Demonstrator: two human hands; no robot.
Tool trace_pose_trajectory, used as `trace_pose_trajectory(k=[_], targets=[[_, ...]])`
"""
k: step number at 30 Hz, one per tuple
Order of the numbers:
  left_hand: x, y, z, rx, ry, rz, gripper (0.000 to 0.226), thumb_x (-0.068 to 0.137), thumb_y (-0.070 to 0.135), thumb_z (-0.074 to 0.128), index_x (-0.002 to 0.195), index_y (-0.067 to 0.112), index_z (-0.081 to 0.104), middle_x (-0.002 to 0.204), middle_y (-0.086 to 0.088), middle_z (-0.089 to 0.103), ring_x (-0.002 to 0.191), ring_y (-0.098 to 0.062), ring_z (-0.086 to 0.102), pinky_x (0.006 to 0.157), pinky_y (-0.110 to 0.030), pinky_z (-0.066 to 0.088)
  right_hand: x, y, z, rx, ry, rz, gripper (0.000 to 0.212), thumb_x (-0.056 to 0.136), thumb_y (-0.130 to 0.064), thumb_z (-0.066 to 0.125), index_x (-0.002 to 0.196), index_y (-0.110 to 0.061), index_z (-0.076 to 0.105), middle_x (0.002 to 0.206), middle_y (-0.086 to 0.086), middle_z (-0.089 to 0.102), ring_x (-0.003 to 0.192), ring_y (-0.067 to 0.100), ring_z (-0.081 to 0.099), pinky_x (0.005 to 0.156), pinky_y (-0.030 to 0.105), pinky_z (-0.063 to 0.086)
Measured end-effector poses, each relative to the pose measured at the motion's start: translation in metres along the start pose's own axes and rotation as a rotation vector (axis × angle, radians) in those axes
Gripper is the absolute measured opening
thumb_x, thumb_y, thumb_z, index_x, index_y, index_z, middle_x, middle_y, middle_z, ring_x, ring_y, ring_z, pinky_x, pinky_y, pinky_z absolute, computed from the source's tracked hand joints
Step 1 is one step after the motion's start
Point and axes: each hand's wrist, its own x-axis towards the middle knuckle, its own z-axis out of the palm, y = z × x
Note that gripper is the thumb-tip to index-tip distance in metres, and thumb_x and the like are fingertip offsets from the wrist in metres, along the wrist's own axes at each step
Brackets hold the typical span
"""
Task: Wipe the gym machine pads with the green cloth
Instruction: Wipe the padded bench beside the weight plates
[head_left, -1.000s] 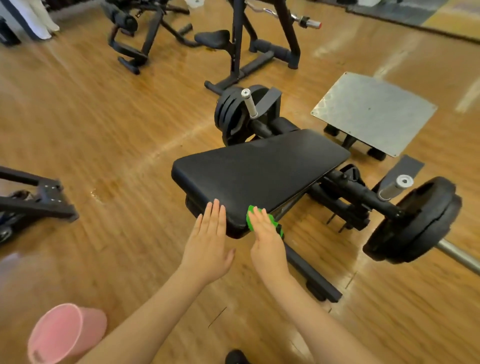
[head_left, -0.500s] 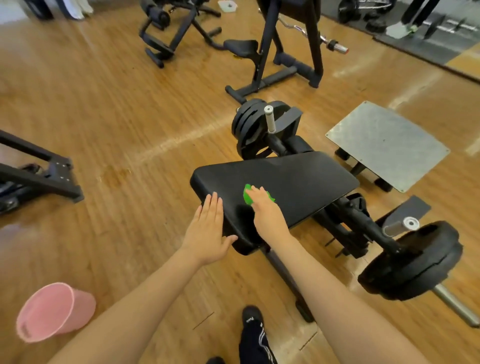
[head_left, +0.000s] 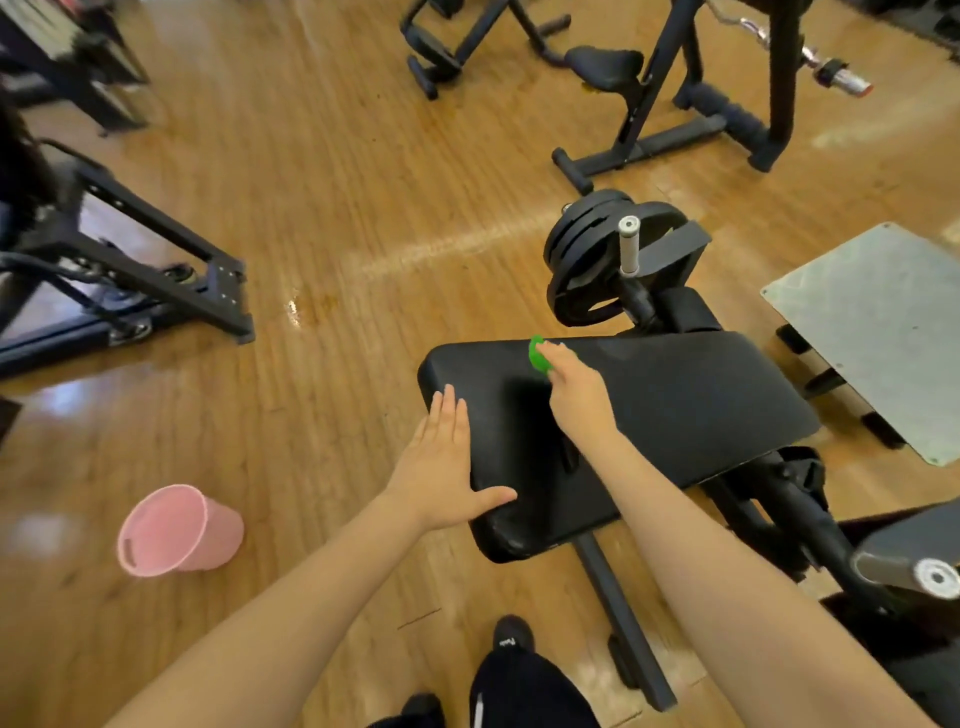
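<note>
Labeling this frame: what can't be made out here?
Head view, the only one:
- green cloth: mostly hidden under the right hand; only a bit shows.
- black pad: underside out of sight.
- pink bucket: contents not visible.
- weight plates: markings too small.

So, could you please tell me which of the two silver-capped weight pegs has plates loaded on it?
The far peg, beyond the black pad, stands beside stacked black plates. The near peg at the lower right shows none.
</note>
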Motion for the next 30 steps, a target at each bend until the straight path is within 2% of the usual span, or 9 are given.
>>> trace_pose_trajectory(k=[4, 10, 14, 16, 19, 22, 24, 27, 30], targets=[[0.001, 0.001, -0.001, 0.016, -0.014, -0.023, 0.119, 0.082, 0.076, 0.045, 0.15, 0.002, -0.018, 0.155, -0.014, -0.03, 0.144, -0.025, -0.026, 0.12, -0.035, -0.006, 0.024, 0.019, 0.015, -0.068, -0.147, 0.005, 0.051, 0.096, -0.002, 0.043, 0.144, -0.017, 0.035, 0.153, 0.002, 0.027, 0.143, 0.016, 0.015, 0.112, 0.023, 0.009], [0.004, 0.007, -0.003, 0.147, -0.01, -0.077, 0.114, 0.084, 0.077, 0.035, 0.149, 0.001, -0.019, 0.155, -0.017, -0.028, 0.144, -0.028, -0.026, 0.117, -0.038, -0.012, -0.013, 0.045, 0.023, -0.04, -0.097, -0.076, 0.054, 0.093, 0.006, 0.042, 0.137, -0.026, 0.044, 0.147, 0.0, 0.039, 0.138, 0.017, 0.031, 0.114, 0.038, 0.027], [0.039, 0.02, -0.01, 0.275, 0.037, -0.083, 0.106, 0.088, 0.076, 0.026, 0.15, -0.001, -0.013, 0.159, -0.019, -0.017, 0.146, -0.031, -0.021, 0.12, -0.043, -0.01, -0.028, 0.052, 0.001, -0.183, -0.176, -0.155, 0.051, 0.095, -0.002, 0.045, 0.141, -0.021, 0.039, 0.146, -0.01, 0.035, 0.139, 0.007, 0.025, 0.115, 0.027, 0.021], [0.055, 0.025, -0.01, 0.319, 0.029, -0.086, 0.102, 0.09, 0.074, 0.024, 0.15, -0.001, -0.011, 0.159, -0.019, -0.015, 0.147, -0.031, -0.018, 0.12, -0.044, -0.009, -0.011, 0.054, -0.003, -0.178, -0.172, -0.165, 0.049, 0.095, -0.001, 0.045, 0.14, -0.017, 0.041, 0.147, -0.006, 0.036, 0.14, 0.01, 0.025, 0.114, 0.024, 0.017], [0.06, 0.026, -0.004, 0.33, 0.037, -0.088, 0.101, 0.09, 0.073, 0.023, 0.151, 0.0, -0.01, 0.16, -0.018, -0.014, 0.147, -0.03, -0.016, 0.119, -0.042, -0.01, 0.026, 0.068, -0.003, -0.142, -0.082, -0.011, 0.048, 0.096, -0.001, 0.041, 0.141, -0.018, 0.04, 0.15, -0.001, 0.033, 0.142, 0.013, 0.021, 0.111, 0.022, 0.013], [0.06, 0.025, -0.002, 0.313, 0.061, -0.086, 0.101, 0.089, 0.074, 0.024, 0.152, 0.002, -0.009, 0.16, -0.017, -0.014, 0.147, -0.029, -0.017, 0.119, -0.041, -0.011, 0.061, 0.085, -0.01, -0.082, 0.036, 0.212, 0.046, 0.097, -0.001, 0.038, 0.141, -0.015, 0.041, 0.151, 0.005, 0.032, 0.141, 0.019, 0.022, 0.108, 0.026, 0.019], [0.062, 0.024, -0.002, 0.313, 0.071, -0.089, 0.101, 0.089, 0.074, 0.024, 0.152, 0.002, -0.009, 0.16, -0.017, -0.015, 0.147, -0.028, -0.017, 0.118, -0.041, -0.011, 0.072, 0.089, -0.008, -0.103, 0.072, 0.255, 0.045, 0.096, -0.001, 0.039, 0.14, -0.012, 0.042, 0.149, 0.01, 0.034, 0.14, 0.023, 0.025, 0.107, 0.029, 0.023], [0.062, 0.023, 0.0, 0.323, 0.058, -0.089, 0.102, 0.087, 0.076, 0.018, 0.152, 0.002, -0.008, 0.16, -0.017, -0.015, 0.147, -0.028, -0.017, 0.119, -0.042, -0.011, 0.054, 0.077, 0.013, -0.068, 0.006, 0.066, 0.044, 0.094, 0.001, 0.043, 0.137, -0.011, 0.046, 0.145, 0.007, 0.04, 0.139, 0.022, 0.029, 0.112, 0.031, 0.023], [0.062, 0.023, 0.0, 0.331, 0.06, -0.092, 0.11, 0.071, 0.077, -0.005, 0.152, 0.003, -0.009, 0.16, -0.016, -0.015, 0.147, -0.028, -0.017, 0.118, -0.041, -0.011, 0.024, 0.076, 0.016, -0.192, -0.135, -0.22, 0.049, 0.094, 0.002, 0.044, 0.141, -0.01, 0.039, 0.145, -0.002, 0.035, 0.139, 0.015, 0.026, 0.115, 0.028, 0.017]])
